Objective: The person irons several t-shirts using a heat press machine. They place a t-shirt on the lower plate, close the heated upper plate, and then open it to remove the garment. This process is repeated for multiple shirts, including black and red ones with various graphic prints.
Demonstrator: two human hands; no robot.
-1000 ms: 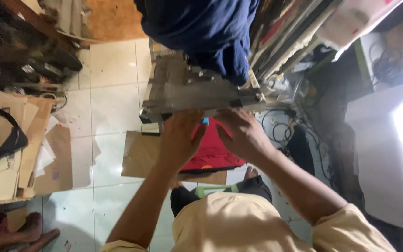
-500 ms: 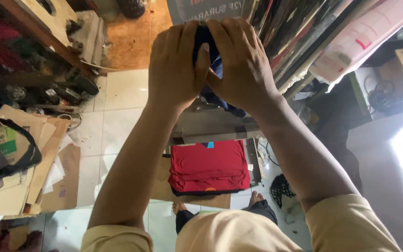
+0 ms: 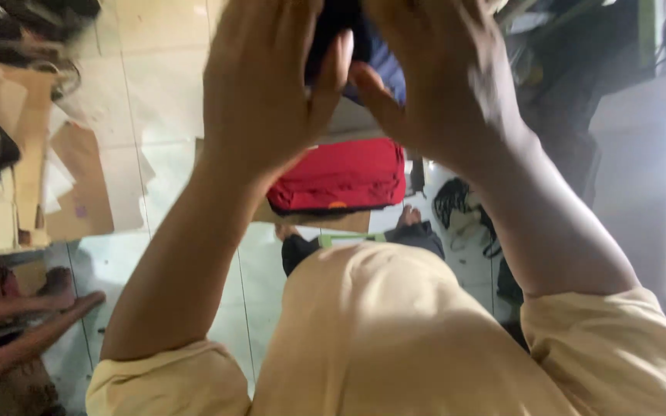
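Head view: left hand (image 3: 267,85) and right hand (image 3: 437,81), nearer the lens than before, both clasped on dark blue cloth (image 3: 348,38).

Both arms are raised toward the top of the frame, elbows bent, short yellow sleeves low in the picture. The left hand (image 3: 267,85) and right hand (image 3: 433,77) sit close together at upper centre, fingers curled inward, thumbs nearly meeting

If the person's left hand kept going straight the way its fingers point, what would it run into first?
The left hand points up and away, toward the top of the picture. It already touches the dark blue cloth held between it and the right hand. Beyond that the view cuts off, so nothing more can be told.
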